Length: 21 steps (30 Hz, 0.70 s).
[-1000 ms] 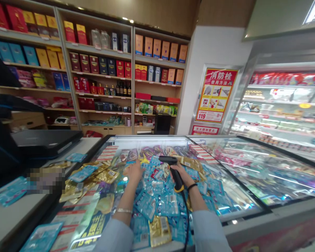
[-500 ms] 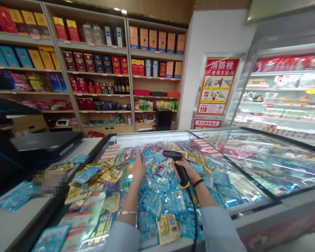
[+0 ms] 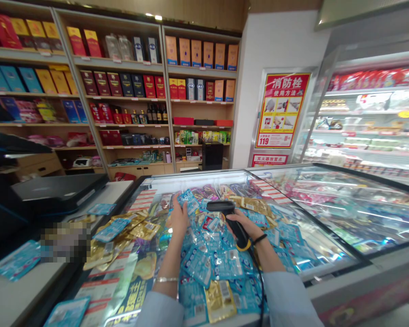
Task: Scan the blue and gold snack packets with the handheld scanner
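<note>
My left hand [image 3: 180, 215] is closed on a small blue snack packet [image 3: 188, 201], holding it up above the glass lid. In my right hand [image 3: 243, 225] is a black barcode scanner [image 3: 236, 227], its head pointing left toward that packet. The scanner's cord [image 3: 259, 277] runs down toward me. Below both hands lies a loose heap of blue packets [image 3: 228, 263]. A gold packet [image 3: 220, 300] rests at the near edge of the heap, and more gold packets [image 3: 254, 205] lie behind the scanner.
The heap lies on a chest freezer's glass lid [image 3: 322, 222]. Left of it are gold packets [image 3: 100, 254] with a blue packet [image 3: 112, 230] on top. A counter [image 3: 12, 295] with a black machine [image 3: 59, 193] stands at left. Shelves [image 3: 201, 68] of boxes line the back wall.
My left hand has lifted slightly with the blue packet, which now faces the scanner more. The scanner has shifted a little left and tilted. The heap looks the same.
</note>
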{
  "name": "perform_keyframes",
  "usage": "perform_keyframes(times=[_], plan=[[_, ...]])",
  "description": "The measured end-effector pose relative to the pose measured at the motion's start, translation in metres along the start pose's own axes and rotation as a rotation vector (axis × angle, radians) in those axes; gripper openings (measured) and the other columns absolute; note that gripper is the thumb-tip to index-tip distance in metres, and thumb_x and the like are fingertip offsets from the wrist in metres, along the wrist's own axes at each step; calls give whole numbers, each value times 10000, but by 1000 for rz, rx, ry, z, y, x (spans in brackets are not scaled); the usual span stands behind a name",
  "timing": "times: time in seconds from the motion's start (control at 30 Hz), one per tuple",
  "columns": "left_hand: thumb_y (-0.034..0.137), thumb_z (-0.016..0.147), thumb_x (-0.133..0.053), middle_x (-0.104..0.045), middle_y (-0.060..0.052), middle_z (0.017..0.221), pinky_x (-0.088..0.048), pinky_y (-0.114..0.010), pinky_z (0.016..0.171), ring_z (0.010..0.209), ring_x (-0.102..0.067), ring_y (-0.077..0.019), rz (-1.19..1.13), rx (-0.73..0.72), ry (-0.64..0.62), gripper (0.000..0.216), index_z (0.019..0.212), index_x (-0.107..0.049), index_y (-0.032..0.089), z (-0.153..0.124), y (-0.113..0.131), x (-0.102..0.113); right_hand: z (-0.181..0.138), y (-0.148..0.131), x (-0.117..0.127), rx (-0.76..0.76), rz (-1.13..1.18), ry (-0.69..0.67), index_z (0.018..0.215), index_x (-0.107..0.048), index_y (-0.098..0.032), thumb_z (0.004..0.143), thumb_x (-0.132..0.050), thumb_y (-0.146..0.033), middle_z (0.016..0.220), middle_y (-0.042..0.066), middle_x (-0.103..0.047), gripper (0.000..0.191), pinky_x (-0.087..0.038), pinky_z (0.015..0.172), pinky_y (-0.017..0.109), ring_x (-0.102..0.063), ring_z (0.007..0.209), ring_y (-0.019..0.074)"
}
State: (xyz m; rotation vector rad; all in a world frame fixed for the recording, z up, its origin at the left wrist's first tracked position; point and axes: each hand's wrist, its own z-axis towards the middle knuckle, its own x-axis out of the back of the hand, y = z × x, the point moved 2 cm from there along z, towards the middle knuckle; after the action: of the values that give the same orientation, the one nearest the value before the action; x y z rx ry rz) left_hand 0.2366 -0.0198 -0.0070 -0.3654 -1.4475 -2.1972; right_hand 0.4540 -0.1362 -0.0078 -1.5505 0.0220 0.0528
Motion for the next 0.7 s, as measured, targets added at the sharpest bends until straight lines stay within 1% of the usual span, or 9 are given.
perform_keyframes(times=[0.17,0.3,0.47,0.6,0.7], plan=[[335,972,-373,-641,-47,778,-461,-306,715,722,-633,-218,55,2,-29,535,1471,-345,145,-1,6,3,-1,0,-2,-6,-6,-18,765,-507,-213,703,-672,-544,464,-43,-581,375,-378,335,210,-500,327,110],[323,967,-391,-671,-67,845,-463,-312,733,753,-643,-223,68,-3,-37,546,1478,-344,139,0,8,6,-1,3,-3,-6,-1,-44,778,-507,-214,698,-683,-539,459,-41,-581,378,-368,327,211,-480,317,106],[317,971,-395,-671,-63,816,-458,-305,709,729,-648,-225,94,7,-70,553,1493,-334,148,1,6,5,-3,2,-3,-4,17,-18,802,-517,-212,691,-686,-514,466,-45,-580,363,-366,327,212,-474,322,107],[321,975,-394,-666,-54,776,-464,-307,713,726,-657,-229,97,0,-65,558,1500,-327,146,1,3,3,-4,-1,-3,-3,18,-3,840,-527,-206,712,-670,-529,469,-44,-573,376,-365,332,212,-488,330,113],[313,975,-388,-689,-76,821,-482,-323,739,765,-674,-241,95,3,-65,554,1497,-325,137,1,2,2,-4,-1,-2,-1,25,-1,857,-535,-203,716,-665,-547,465,-47,-561,394,-367,330,213,-475,321,111]])
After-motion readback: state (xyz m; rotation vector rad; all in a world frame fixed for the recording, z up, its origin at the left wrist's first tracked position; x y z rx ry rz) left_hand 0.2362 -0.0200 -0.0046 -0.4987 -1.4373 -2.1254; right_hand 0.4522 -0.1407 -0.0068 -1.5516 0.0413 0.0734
